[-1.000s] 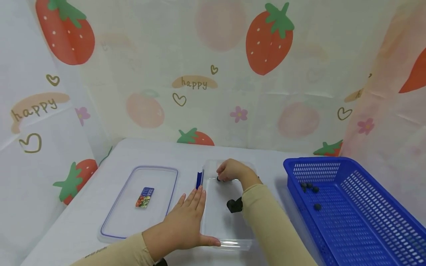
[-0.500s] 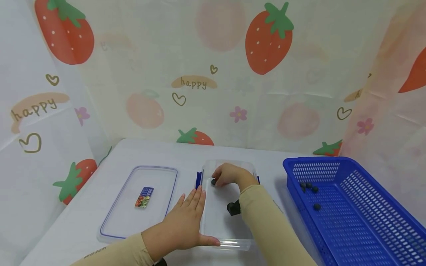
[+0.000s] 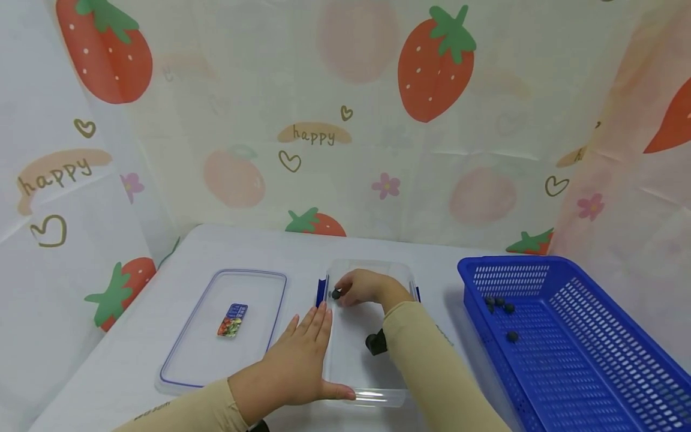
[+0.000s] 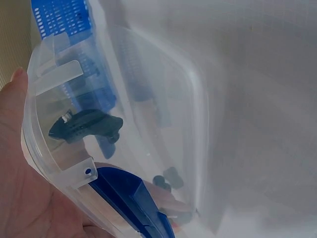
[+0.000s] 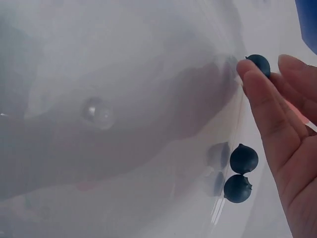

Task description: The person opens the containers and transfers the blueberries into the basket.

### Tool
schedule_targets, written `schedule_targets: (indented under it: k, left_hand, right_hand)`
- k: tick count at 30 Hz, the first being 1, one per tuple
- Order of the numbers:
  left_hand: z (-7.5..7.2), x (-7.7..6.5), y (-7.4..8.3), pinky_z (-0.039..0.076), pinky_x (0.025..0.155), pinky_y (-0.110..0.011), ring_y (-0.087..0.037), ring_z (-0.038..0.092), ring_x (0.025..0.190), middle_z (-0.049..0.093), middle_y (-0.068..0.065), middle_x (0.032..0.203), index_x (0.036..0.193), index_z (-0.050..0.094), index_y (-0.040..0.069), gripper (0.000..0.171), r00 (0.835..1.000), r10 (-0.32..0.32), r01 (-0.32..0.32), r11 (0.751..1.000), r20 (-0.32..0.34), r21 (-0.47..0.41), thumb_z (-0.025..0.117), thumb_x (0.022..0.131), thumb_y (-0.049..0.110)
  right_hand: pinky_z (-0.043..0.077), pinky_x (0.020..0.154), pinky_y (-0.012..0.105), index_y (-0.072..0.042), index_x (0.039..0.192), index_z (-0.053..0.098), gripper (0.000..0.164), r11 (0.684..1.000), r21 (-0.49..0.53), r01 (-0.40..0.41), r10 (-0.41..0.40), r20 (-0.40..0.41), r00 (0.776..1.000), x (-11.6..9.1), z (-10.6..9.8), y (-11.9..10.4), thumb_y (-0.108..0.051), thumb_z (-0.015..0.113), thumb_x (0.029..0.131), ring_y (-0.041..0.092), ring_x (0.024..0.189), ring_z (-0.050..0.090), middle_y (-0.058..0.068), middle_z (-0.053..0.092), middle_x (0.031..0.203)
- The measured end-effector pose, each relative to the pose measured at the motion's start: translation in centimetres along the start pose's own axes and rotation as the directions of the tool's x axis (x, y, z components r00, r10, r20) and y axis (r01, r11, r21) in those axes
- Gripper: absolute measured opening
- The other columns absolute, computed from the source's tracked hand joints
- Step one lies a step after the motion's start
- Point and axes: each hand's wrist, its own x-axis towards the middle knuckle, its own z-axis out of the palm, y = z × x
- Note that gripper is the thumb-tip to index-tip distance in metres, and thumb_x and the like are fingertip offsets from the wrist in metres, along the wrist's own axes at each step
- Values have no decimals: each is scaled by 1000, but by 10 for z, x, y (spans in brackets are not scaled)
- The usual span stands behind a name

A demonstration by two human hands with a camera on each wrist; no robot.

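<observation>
In the head view my right hand (image 3: 360, 288) reaches into a clear plastic container (image 3: 372, 390) and pinches a dark blueberry (image 3: 336, 294) near its left wall. The right wrist view shows that blueberry (image 5: 259, 64) at the fingertips. Two more blueberries, a nearer one (image 5: 237, 188) and a farther one (image 5: 244, 158), lie side by side along the wall. My left hand (image 3: 297, 360) rests flat along the container's left side, fingers straight and thumb spread at the front. Through the clear wall, the left wrist view shows dark berries (image 4: 162, 183) on the floor.
A blue perforated basket (image 3: 572, 360) with several blueberries (image 3: 511, 336) stands at the right. On the left lies a clear lid (image 3: 189, 360) with a blue seal and a printed label (image 3: 233, 320). A blue side latch (image 3: 321, 292) hangs from the container. A printed cloth stands behind the table.
My right hand has moved left and slightly toward me inside the container, carrying the blueberry to the left wall. The left hand has stayed in place.
</observation>
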Motion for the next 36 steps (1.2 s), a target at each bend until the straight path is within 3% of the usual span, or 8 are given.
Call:
schedule_targets:
  k: [5,10,14,19,23,27,31,36]
  left_hand:
    - [0,0,-1,13,108,-52,-32,9,138,7,-18,151,144,15,-2,124,1000,2,-2,1000,-2,-2,36,63,88]
    - [0,0,-1,13,108,-52,-32,9,138,8,-18,151,144,15,-2,126,1000,4,-4,1000,0,2,30,60,91]
    - [0,1,-1,13,108,-52,-32,8,138,8,-18,151,145,15,-2,126,1000,5,-5,1000,5,0,29,60,91]
    - [1,3,-1,13,108,-52,-33,9,138,8,-18,151,145,15,-1,125,1000,2,-2,1000,5,-1,33,61,90]
    - [2,4,-1,13,108,-52,-32,9,138,8,-18,151,145,15,-1,124,1000,-5,5,1000,5,-2,37,62,88]
    - [2,4,0,13,108,-52,-32,10,138,8,-17,151,145,15,0,125,1000,-12,12,1000,10,1,37,61,89]
    - [0,3,1,14,108,-52,-32,10,138,8,-17,151,145,15,0,125,1000,-18,18,1000,15,1,36,60,89]
    - [-1,3,1,13,108,-53,-33,9,138,8,-17,151,145,14,0,124,1000,-20,20,1000,16,-3,39,61,88]
  right_hand:
    - [48,85,31,-8,109,65,29,998,51,26,-28,32,999,2,1,1,-6,68,80,17,86,59,3,63,94]
    - [51,79,29,-6,96,66,15,992,115,59,-60,5,998,2,0,-2,-7,68,81,16,82,61,5,64,89]
    - [52,76,29,-2,93,63,10,975,206,87,-88,-6,996,1,-3,-4,-7,63,85,17,82,64,7,67,89]
    - [52,75,28,-1,94,62,9,965,234,117,-116,-20,993,-3,-11,-6,-5,62,86,23,88,65,7,69,90]
    - [52,77,30,0,98,60,13,948,284,143,-139,-33,990,-10,-22,-10,-4,62,85,32,98,62,10,69,92]
    - [51,80,35,0,98,56,16,931,324,169,-156,-65,986,-19,-36,-11,-5,63,85,29,94,64,12,68,92]
    - [51,80,35,0,95,54,15,926,316,208,-184,-105,977,-33,-54,-12,-5,64,85,24,88,66,12,68,92]
    - [51,81,33,2,96,55,14,915,295,276,-244,-139,960,-59,-80,-10,-3,62,86,30,96,63,16,64,95]
